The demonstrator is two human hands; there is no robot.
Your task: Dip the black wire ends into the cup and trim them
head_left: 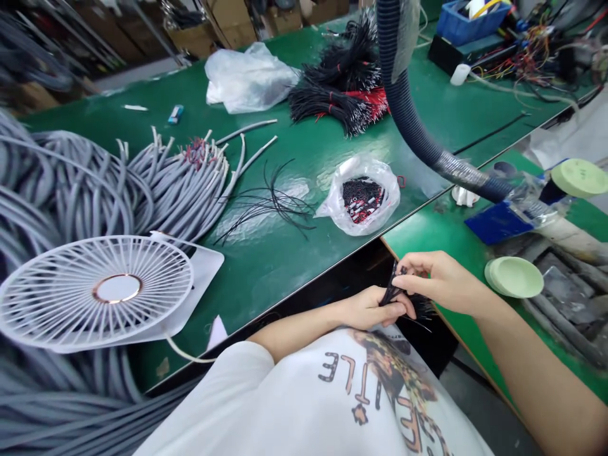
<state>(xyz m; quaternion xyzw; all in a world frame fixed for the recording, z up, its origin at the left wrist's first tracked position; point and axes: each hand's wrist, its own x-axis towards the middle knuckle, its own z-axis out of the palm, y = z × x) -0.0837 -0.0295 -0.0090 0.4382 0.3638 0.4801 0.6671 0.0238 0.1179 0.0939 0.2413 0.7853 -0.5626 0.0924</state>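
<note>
Wire bundle (pixel 393 290), black, in front of my chest, below the edge of the green desk (pixel 285 253). Its long axis stands nearly upright. My left hand (pixel 373 309) is closed around the lower part; my right hand (pixel 444 282) pinches the upper end, loose strands fanning beneath it.

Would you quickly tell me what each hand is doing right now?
Left hand: closed on the bundle of black wires.
Right hand: pinching the same bundle.
</note>
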